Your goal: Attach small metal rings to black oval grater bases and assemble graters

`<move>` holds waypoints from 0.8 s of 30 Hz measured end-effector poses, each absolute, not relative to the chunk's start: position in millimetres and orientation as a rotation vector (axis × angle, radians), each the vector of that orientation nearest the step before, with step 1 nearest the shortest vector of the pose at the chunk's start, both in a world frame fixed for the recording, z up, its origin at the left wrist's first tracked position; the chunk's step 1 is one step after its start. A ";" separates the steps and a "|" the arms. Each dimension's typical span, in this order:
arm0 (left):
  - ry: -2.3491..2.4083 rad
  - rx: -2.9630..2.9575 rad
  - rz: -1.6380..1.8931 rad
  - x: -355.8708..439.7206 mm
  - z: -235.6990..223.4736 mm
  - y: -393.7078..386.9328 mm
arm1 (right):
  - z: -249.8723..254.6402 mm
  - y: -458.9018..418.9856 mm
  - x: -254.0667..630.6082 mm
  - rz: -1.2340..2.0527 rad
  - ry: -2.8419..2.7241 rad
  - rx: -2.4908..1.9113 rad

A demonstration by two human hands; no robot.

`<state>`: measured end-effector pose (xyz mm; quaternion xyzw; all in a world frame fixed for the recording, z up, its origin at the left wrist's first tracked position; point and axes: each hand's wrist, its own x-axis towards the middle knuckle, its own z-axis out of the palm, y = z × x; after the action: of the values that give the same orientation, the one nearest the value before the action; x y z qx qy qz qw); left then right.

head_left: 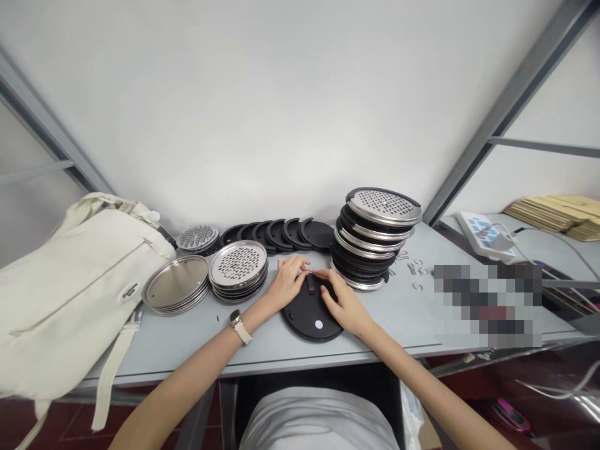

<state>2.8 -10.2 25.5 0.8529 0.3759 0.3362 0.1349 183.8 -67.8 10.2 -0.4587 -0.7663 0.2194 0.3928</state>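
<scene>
A black round plate (304,319) with a white round dot and a small raised bar lies flat on the table in front of me. My left hand (288,282) reaches its far edge, thumb and fingers closed together beside the bar. From the other side, my right hand (344,301) rests on the plate, fingertips meeting the left ones and thumb lying on the surface. Something small and thin shows between the fingertips, too tiny to name. Beyond my right hand stands a tall stack of black holders and metal discs (377,237), topped by a perforated disc.
Perforated grater discs (238,264) and plain metal discs (177,282) are stacked to the left. Black curved-rim plates (276,234) overlap along the wall. Several loose metal rings (417,287) lie right of the tall stack. A cream backpack (89,275) covers the table's left end.
</scene>
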 end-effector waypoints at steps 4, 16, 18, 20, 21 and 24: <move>1.081 2.473 0.967 2.8 23.7 -9.1 | 9.5 -68.1 182.9 0.551 -1.944 -1.157; 1.048 2.477 0.978 1.2 24.9 -7.9 | 11.7 -68.1 182.9 0.563 -1.928 -1.159; 1.037 2.467 0.987 0.8 25.1 -7.4 | 11.7 -68.0 182.7 0.563 -1.928 -1.160; 1.026 2.461 0.991 0.4 24.9 -6.7 | 11.6 -68.0 182.6 0.565 -1.926 -1.157; 1.021 2.462 0.990 0.1 24.7 -6.3 | 11.4 -68.0 182.6 0.566 -1.926 -1.155; 1.001 2.473 0.984 -0.7 24.3 -5.3 | 10.9 -67.9 182.9 0.563 -1.926 -1.161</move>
<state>-0.7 -5.3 24.3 0.8601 0.3480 0.3423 0.1484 182.9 -67.9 10.9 -0.4589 -0.7614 0.2226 0.4002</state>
